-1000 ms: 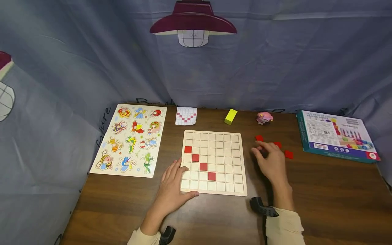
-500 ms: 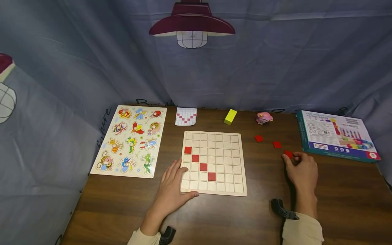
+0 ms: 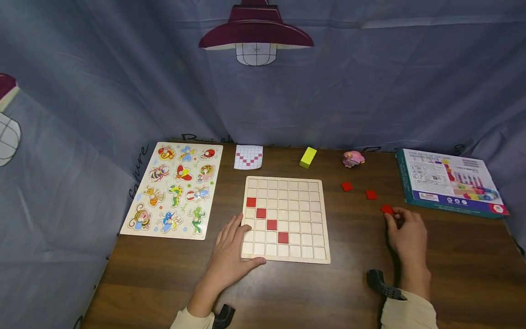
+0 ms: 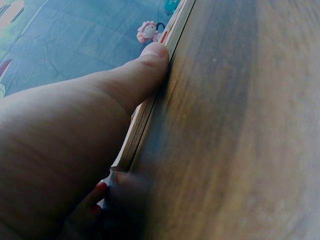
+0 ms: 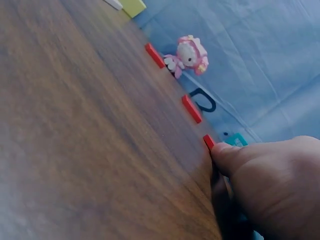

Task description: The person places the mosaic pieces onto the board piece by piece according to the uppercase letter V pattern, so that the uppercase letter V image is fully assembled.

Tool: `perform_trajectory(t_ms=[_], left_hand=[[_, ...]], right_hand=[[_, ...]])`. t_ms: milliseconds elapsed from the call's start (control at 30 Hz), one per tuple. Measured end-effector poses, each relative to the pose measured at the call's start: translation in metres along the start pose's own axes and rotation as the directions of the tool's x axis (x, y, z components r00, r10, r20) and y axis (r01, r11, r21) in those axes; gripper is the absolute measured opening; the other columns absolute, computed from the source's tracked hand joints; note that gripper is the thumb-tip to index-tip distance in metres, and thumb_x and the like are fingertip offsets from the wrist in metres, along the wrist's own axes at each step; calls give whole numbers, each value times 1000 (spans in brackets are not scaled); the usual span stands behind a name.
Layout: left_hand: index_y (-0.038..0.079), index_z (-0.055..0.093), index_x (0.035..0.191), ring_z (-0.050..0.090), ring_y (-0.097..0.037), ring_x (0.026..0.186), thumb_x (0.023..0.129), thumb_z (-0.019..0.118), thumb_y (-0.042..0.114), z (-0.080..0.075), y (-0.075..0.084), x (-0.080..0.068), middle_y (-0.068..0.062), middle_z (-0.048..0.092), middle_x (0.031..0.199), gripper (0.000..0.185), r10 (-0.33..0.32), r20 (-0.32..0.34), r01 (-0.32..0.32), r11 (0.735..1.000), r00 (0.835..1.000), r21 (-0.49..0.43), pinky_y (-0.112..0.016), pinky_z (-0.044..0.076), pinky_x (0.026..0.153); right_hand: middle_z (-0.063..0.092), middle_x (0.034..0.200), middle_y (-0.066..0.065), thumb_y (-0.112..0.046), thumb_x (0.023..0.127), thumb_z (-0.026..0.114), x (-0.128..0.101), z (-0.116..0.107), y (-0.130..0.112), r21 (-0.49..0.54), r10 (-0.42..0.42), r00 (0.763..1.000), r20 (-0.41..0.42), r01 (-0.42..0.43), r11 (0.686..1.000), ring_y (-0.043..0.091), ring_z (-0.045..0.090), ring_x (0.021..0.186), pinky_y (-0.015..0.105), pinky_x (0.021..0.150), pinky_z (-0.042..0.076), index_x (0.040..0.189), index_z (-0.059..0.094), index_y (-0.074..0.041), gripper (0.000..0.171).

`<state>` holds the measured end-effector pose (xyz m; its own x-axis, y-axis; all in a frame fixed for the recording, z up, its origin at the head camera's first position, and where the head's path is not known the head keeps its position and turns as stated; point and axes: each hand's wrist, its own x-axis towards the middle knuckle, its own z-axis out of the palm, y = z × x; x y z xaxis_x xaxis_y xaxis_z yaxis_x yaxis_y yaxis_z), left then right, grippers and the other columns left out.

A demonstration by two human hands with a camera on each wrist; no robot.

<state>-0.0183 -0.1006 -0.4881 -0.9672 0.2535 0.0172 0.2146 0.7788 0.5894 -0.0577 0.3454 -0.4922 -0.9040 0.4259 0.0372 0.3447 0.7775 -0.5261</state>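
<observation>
The wooden grid board [image 3: 304, 260] lies on the table, with red square tiles [image 3: 271, 225] set in a diagonal line in its cells. My left hand [image 3: 229, 256] rests at its near left corner, fingers spread along the left side. In the left wrist view the thumb [image 4: 145, 70] touches the board's front edge [image 4: 137, 137]. To the right, my right hand [image 3: 408, 235] pinches a loose red square tile [image 3: 386, 209] between thumb and forefinger. The right wrist view shows the thumb against that tile [image 5: 209, 141]. Two more loose red tiles [image 3: 371, 195] [image 3: 347, 186] lie beyond it.
An insect peg puzzle [image 3: 174, 189] lies at left. Behind the board are a pattern card [image 3: 248, 157], a yellow block [image 3: 307, 157] and a pink figurine [image 3: 353, 159]. A toy box [image 3: 452, 183] lies at far right. A grey curtain [image 3: 349, 91] backs the table.
My right hand has moved right, past two loose red tiles, to the rightmost one, and has since shifted slightly at its near edge. My left hand stays at the board's corner.
</observation>
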Motion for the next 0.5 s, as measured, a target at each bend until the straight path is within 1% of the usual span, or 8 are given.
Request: perform_trajectory(t_ms=[67, 167, 267, 333, 400, 500], left_hand=[[14, 51, 137, 24, -34, 156, 71, 86, 58, 0, 0, -1, -11, 27, 168, 87, -2, -1, 2, 1000, 1000, -3, -60, 22, 124], [14, 51, 138, 23, -34, 156, 71, 86, 58, 0, 0, -1, -11, 27, 168, 87, 0, -5, 0, 1000, 1000, 2, -59, 21, 125], [14, 50, 138, 24, -34, 156, 71, 86, 57, 0, 0, -1, -11, 27, 168, 87, -1, -9, 1, 1000, 1000, 4, -59, 21, 124], [13, 50, 138, 24, -34, 156, 71, 86, 57, 0, 0, -1, -11, 27, 168, 88, -4, -8, 4, 1000, 1000, 3, -59, 22, 124], [13, 50, 139, 24, -34, 156, 72, 87, 57, 0, 1, -1, -11, 27, 168, 88, -9, -4, 9, 1000, 1000, -1, -59, 22, 124], [13, 50, 139, 23, -34, 156, 72, 87, 56, 0, 2, -1, -11, 27, 168, 88, -14, 0, 14, 1000, 1000, -4, -59, 22, 124]], right_hand=[[53, 122, 32, -21, 104, 57, -3, 1, -1, -11, -20, 1000, 1, 20, 1000, 50, 47, 119, 63, 103, 36, 133, 54, 9, 41], [54, 117, 30, -18, 102, 60, -8, 4, -8, 21, -74, 997, -21, 74, 997, 48, 50, 114, 62, 98, 38, 130, 57, 9, 38], [57, 112, 28, -15, 100, 64, -12, 7, -23, 45, -182, 982, -48, 184, 982, 45, 54, 106, 60, 92, 41, 125, 61, 8, 34], [58, 107, 25, -13, 97, 68, -15, 9, -37, 56, -267, 963, -44, 269, 961, 41, 56, 99, 56, 86, 43, 121, 64, 7, 31], [60, 103, 20, -13, 94, 72, -19, 11, -51, 55, -356, 934, -25, 357, 933, 35, 57, 93, 51, 82, 45, 117, 66, 4, 29], [61, 98, 12, -14, 90, 78, -27, 17, -75, 75, -457, 889, 32, 454, 888, 26, 56, 88, 42, 77, 46, 114, 70, 0, 29]])
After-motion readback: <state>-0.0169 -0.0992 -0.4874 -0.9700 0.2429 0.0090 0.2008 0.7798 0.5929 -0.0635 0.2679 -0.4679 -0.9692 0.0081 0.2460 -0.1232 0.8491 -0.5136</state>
